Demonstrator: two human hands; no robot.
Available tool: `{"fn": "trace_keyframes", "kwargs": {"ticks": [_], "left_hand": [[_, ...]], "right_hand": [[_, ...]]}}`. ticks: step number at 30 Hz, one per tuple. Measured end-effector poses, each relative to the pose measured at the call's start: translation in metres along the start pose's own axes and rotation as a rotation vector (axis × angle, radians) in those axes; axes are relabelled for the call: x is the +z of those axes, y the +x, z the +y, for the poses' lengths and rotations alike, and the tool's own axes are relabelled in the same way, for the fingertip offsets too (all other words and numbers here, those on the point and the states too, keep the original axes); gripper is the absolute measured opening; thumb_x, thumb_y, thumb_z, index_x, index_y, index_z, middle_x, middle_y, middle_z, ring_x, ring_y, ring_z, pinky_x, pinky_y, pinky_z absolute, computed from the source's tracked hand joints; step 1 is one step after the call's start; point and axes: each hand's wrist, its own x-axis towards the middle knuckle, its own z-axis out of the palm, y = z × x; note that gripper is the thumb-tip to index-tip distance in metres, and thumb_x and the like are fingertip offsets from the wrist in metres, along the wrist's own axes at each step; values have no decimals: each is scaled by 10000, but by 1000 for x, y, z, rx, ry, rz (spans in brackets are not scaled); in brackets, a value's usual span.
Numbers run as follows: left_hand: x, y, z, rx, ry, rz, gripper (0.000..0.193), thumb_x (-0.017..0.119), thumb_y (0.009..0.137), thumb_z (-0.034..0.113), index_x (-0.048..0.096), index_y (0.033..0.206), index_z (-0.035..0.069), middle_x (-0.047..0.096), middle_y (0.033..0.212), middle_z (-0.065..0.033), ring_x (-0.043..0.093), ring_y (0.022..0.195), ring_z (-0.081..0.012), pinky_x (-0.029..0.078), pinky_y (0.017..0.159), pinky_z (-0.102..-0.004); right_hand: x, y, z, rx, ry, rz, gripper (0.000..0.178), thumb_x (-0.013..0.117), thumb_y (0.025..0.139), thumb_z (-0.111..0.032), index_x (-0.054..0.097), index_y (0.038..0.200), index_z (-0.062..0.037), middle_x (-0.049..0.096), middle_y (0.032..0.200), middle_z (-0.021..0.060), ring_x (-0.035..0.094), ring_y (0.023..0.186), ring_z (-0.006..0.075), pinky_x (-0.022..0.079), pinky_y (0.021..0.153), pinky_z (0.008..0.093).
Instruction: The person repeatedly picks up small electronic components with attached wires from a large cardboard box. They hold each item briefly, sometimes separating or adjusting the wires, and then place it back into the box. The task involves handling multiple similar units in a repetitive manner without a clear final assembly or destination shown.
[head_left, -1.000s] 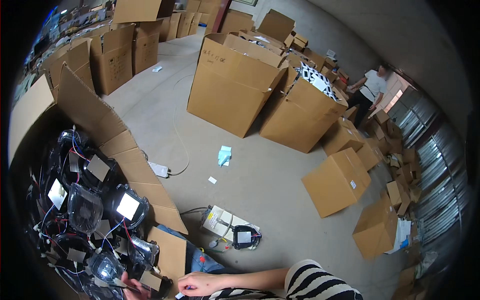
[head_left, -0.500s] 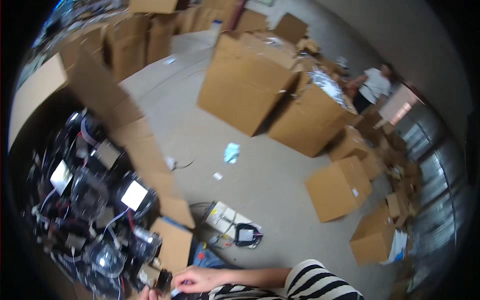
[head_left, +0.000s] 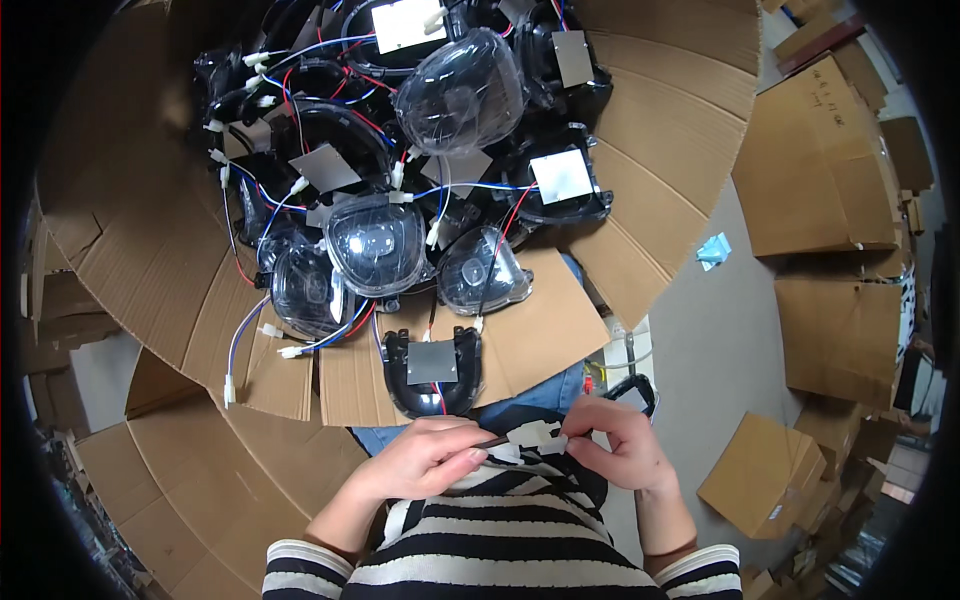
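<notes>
My left hand (head_left: pixel 432 456) is closed, pinching a dark cable in front of my striped shirt. White plug connectors (head_left: pixel 530 436) sit between my two hands. My right hand (head_left: pixel 622 442) pinches their right end between thumb and fingers. Just beyond the hands lies a black lamp housing (head_left: pixel 402 385) with a grey square plate on it. Behind it, a large open carton (head_left: pixel 665 170) holds a heap of lamp units with clear domed lenses (head_left: pixel 375 245), black housings and red, blue and white wires ending in white plugs.
A cardboard flap (head_left: pixel 545 330) bends down toward my lap. To the right on the floor are a small device with a dark part (head_left: pixel 632 392), light blue scrap (head_left: pixel 713 251) and several closed cartons (head_left: pixel 765 475). More cardboard (head_left: pixel 215 480) spreads at my left.
My view has swung from the room at the right to the carton of lamps. Both hands now show in front of my body, with the white connectors between them.
</notes>
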Motion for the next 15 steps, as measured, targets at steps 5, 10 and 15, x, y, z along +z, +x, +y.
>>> {"fn": "trace_keyframes", "kwargs": {"ticks": [5, 10, 15], "left_hand": [[1, 4, -6, -27, -66, -58, 143, 481, 795, 73, 540, 867, -36, 526, 671, -129, 508, 590, -265, 400, 540, -326], [-4, 6, -8, -17, -38, -133, 137, 469, 808, 90, 539, 822, -26, 520, 659, -120, 508, 589, -258, 397, 546, -316], [-7, 6, -8, -83, -115, -148, 167, 442, 827, 116, 539, 770, -8, 501, 633, -114, 504, 585, -253, 391, 540, -314]], "right_hand": [[-1, 1, -7, 104, 62, -96, 45, 548, 664, 28, 537, 707, 29, 499, 637, 70, 457, 580, 165, 343, 531, 272], [5, 3, -7, 65, -58, -99, 34, 561, 693, -7, 538, 717, -13, 470, 617, 40, 472, 555, 153, 357, 450, 266], [14, 4, -12, -26, -291, -9, 94, 575, 648, 8, 505, 689, -40, 459, 609, 55, 470, 543, 206, 359, 452, 288]]}}
